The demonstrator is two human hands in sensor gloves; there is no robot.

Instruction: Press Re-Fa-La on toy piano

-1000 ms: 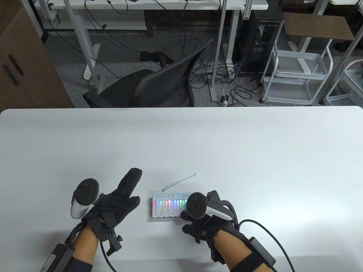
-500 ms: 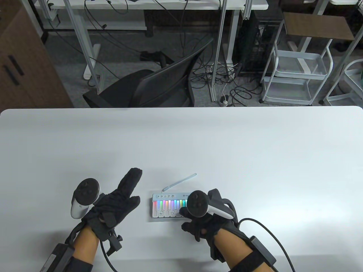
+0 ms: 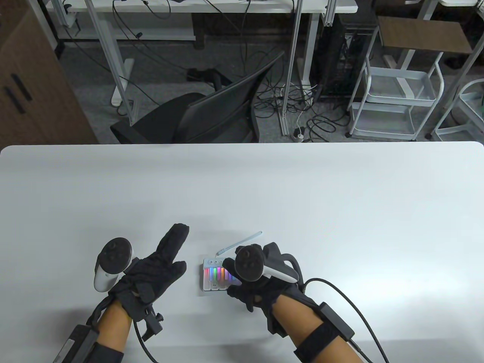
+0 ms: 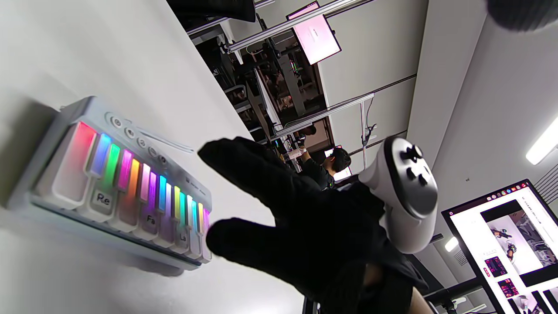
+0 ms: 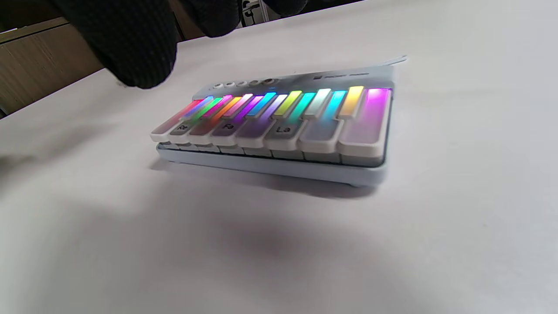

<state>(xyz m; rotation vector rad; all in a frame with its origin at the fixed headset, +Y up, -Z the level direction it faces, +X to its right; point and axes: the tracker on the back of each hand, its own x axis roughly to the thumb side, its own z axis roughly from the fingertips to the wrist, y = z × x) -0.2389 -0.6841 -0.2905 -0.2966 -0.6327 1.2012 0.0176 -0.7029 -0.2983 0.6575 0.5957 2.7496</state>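
On the near middle of the white table (image 3: 302, 196): one toy piano (image 3: 211, 278), small, pale blue case, keys lit in rainbow colours, three white keys labelled Re (image 4: 103, 199), Fa (image 5: 228, 127) and La (image 5: 283, 129), a thin strap (image 3: 240, 242) trailing from its far edge. Right hand (image 3: 257, 293), black sensor glove, white tracker (image 3: 249, 264) on its back, held over the right part of the keyboard; fingers (image 4: 244, 168) spread and extended, holding nothing; from the right wrist view the fingertips (image 5: 130, 48) hang above the left keys, and whether any touches a key cannot be told. Left hand (image 3: 151, 270), same glove, tracker (image 3: 111, 266) on its back, resting flat on the table just left of the piano, apart from it, fingers extended toward the far side, thumb out to the right, holding nothing. Beyond the far table edge: black office chair (image 3: 204, 113), white wire trolley (image 3: 397, 102).
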